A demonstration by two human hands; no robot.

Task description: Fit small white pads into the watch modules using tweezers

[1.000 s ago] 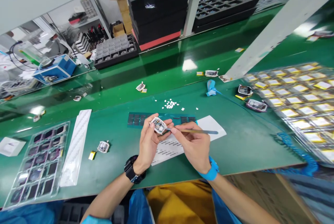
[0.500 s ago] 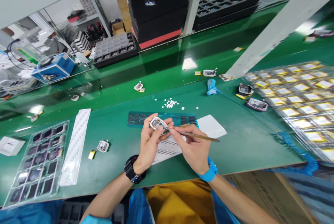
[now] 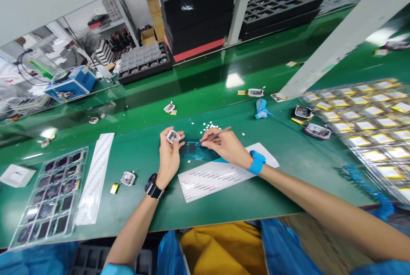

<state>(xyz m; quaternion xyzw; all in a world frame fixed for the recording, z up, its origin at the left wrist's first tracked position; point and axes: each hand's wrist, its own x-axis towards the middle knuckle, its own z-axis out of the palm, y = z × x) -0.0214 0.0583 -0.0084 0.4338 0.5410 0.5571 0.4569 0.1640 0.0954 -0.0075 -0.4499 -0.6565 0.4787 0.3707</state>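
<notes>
My left hand (image 3: 169,153) is closed on a small white watch casing (image 3: 173,136) with its circuitry facing up. In my right hand (image 3: 221,143) is a pair of thin metal tweezers (image 3: 215,134), gripped like a pen, tips pointing left. The tips are over a bluish sheet of small black strips (image 3: 188,148), which my hands partly cover; whether they touch it I cannot tell. Behind my right fingers lie scattered white bits (image 3: 207,126). A printed white sheet (image 3: 209,177) lies beneath my right wrist.
At left are a clear tray of dark screens (image 3: 53,194) and white printed strips (image 3: 96,179). A casing with a yellow battery (image 3: 128,178) lies nearby. On the right are trays of batteries (image 3: 365,125), a blue coiled cord (image 3: 361,181) and a slanted white post (image 3: 323,53).
My hands have moved apart. The left carried the casing leftward and up; the right took the tweezers away from the casing to the sheet of black strips.
</notes>
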